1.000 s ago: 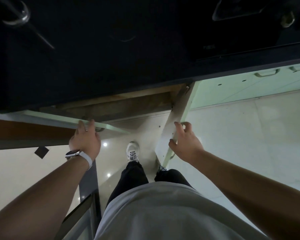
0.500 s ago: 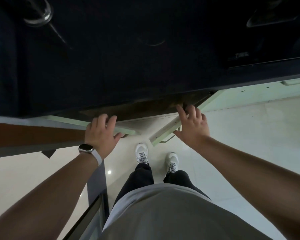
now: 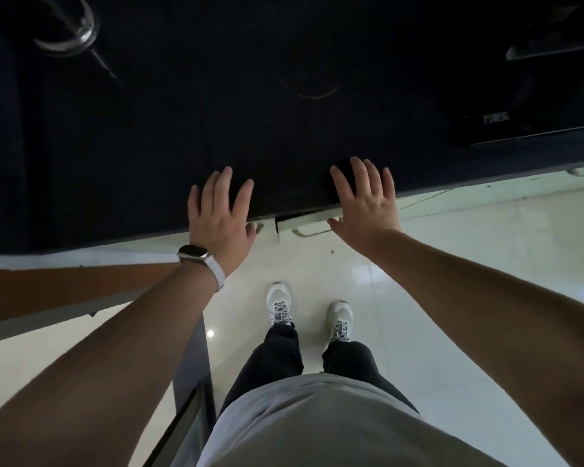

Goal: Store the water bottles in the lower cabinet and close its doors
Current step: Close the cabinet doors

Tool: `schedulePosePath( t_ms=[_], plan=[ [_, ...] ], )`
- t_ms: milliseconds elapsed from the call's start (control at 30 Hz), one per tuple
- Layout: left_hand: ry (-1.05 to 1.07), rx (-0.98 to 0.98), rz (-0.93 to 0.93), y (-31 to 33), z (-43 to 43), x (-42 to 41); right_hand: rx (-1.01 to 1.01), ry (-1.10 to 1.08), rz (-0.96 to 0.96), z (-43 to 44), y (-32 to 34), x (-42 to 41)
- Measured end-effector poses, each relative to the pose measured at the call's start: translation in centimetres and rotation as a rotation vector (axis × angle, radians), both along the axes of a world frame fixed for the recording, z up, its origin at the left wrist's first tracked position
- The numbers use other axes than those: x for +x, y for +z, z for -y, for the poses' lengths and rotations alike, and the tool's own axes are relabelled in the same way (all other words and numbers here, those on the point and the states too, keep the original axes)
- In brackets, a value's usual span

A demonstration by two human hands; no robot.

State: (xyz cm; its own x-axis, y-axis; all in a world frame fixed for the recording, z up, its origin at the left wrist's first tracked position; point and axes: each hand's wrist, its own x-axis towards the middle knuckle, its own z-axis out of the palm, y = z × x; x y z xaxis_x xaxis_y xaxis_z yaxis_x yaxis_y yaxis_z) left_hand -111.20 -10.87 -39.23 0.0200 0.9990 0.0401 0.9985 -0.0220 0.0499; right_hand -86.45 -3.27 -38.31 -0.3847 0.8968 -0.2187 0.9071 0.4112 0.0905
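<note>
Head view: pale green cabinet doors (image 3: pixel 312 227) nearly closed under black surface (image 3: pixel 216 112).
Left hand (image 3: pixel 218 215): fingers spread wide, flat.
Right hand (image 3: pixel 364 205): fingers spread wide, flat.

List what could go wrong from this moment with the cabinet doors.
1. A dark gap shows between the two pale green doors, so the right door may not be fully shut.
2. The left hand and right hand are spread open at the black countertop edge; a thumb could get pinched.
</note>
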Motion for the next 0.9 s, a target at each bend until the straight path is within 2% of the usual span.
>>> schedulePosePath(
  t_ms=[133, 367, 500, 767, 900],
  plan=[
    [-0.034, 0.009, -0.013, -0.6, -0.9, 0.1, 0.043, -0.032, -0.072, -1.7, -0.4, -1.0],
    [-0.02, -0.036, -0.013, -0.3, -1.3, 0.7, 0.062, 0.019, -0.106, -1.3, 0.1, -0.6],
    [-0.095, -0.039, 0.021, 0.7, -1.3, 1.4, 0.032, 0.061, -0.085, -0.8, 1.9, 0.0],
    [-0.143, 0.01, 0.137, 6.3, -2.8, 2.4, 0.033, 0.078, -0.109, 0.0, 7.0, 2.2],
    [-0.156, 0.032, 0.123, 8.8, -3.7, 2.7, 0.04, 0.08, -0.118, 0.4, 10.3, 3.4]
  ],
)
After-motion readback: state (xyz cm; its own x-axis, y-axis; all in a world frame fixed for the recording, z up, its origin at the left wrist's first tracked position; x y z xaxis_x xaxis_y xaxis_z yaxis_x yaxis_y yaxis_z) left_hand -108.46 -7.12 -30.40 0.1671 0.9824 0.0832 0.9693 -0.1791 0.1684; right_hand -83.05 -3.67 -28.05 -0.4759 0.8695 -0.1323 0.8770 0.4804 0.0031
